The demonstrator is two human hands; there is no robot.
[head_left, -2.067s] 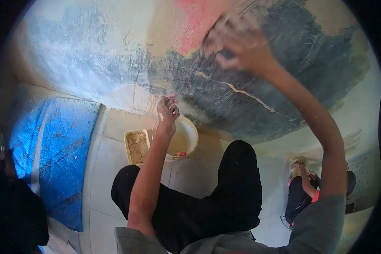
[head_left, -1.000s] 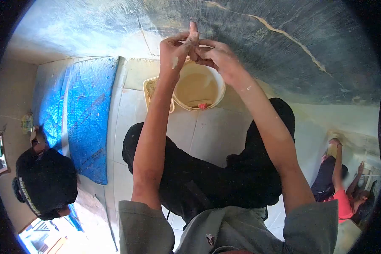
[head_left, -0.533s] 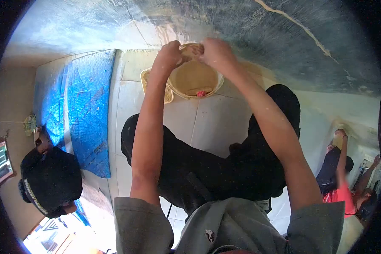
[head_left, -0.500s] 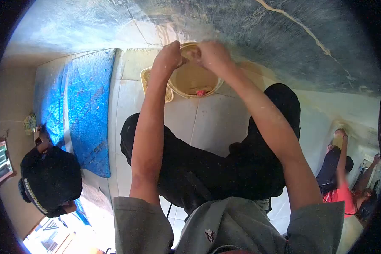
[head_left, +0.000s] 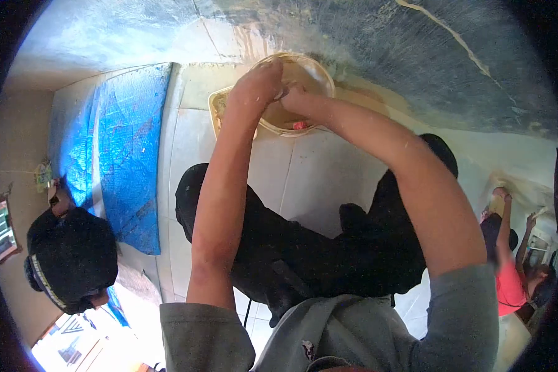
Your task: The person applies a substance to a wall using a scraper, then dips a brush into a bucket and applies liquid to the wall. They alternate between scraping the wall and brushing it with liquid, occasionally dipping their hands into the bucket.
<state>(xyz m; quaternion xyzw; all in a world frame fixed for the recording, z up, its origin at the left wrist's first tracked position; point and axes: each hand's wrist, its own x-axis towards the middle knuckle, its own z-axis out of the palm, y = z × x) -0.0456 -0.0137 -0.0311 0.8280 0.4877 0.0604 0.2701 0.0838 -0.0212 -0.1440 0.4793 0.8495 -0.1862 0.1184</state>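
My left hand (head_left: 261,82) is closed over the left side of a round bucket (head_left: 332,93) of murky brown water. Pressed close to it, over the water, my right hand (head_left: 293,99) is closed too, with its fingers curled in. What lies between the hands, if anything, is too small and hidden to name. A small red object (head_left: 300,125) rests at the bucket's near edge. Just left of the bucket stands a cream tub (head_left: 216,116) with tan material in it, partly covered by my left wrist.
A smeared grey wall (head_left: 366,56) with a pale crack rises beyond the bucket. Blue sheeting (head_left: 130,161) lies at left, near a person in a black cap (head_left: 74,260). Other people, one in a red top (head_left: 511,285), reach toward the wall at right. Pale tiles (head_left: 316,173) cover the floor.
My right hand has moved left and down, from the bucket's far side to against my left hand. My left hand has shifted slightly right. The view has turned a little.
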